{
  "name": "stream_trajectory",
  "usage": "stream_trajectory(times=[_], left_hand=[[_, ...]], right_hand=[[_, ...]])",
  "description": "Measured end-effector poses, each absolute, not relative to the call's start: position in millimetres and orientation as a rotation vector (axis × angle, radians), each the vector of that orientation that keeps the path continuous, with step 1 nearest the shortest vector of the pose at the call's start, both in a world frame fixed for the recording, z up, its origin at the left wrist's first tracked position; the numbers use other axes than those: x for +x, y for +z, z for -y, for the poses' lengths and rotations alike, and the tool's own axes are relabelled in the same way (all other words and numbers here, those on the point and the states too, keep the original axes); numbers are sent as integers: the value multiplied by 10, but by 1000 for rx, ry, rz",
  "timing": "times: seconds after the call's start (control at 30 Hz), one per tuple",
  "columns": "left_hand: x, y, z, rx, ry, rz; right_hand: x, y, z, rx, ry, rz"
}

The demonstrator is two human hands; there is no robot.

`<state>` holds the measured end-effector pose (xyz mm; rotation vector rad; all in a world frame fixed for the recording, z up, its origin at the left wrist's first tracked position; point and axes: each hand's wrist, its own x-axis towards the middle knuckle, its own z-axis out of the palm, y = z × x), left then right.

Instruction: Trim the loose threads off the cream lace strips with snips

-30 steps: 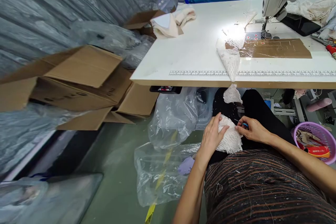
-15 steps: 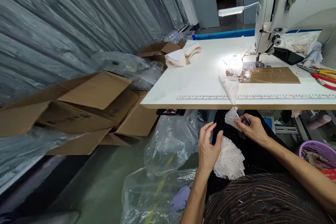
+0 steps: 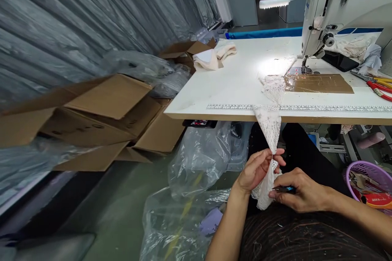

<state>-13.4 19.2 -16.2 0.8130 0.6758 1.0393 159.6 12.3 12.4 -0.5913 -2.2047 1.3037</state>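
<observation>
Head view: White lace (image 3: 269,128) is draped off the table (image 3: 190,98), its narrowest part held among the loosely curled fingers of the left hand (image 3: 257,169); a blue tool (image 3: 288,189) is gripped in the right hand (image 3: 306,193), its tip best kept clear of the mesh.

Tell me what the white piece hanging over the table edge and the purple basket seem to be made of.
The white piece looks like soft, matte lace, patterned with small holes; its fibre I can't tell. The purple basket is probably smooth moulded plastic, given its evenly coloured, perforated wall.
</observation>
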Motion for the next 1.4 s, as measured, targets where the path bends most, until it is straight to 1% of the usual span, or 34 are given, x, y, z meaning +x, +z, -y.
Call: stream_trajectory(times=[0.1,0.33,0.5,0.67,0.93,1.1,1.23,1.4], left_hand=[[-226,-129,-162,841,979,-730],[-353,-95,-200,1027,927,-1016],[-323,-79,-158,1107,1029,-1113],[-296,-57,-92,970,976,-1178],[-285,-41,-76,988,1018,-1255],[-283,-66,-62,970,1043,-1264],[-273,-71,-65,962,1062,-1262],[-249,-29,-71,960,1044,-1268]], right_hand=[[1671,107,-142,-572,1348,2309],[1772,126,-220,-722,1328,2481],[1751,114,-343,-904,1442,2271],[1681,37,-502,-1109,1326,2163],[1565,10,-551,-1071,1243,2300],[1492,-38,-571,-1100,1191,2257],[1494,-51,-533,-1119,1223,2209],[1493,-23,-502,-1110,1190,2283]])
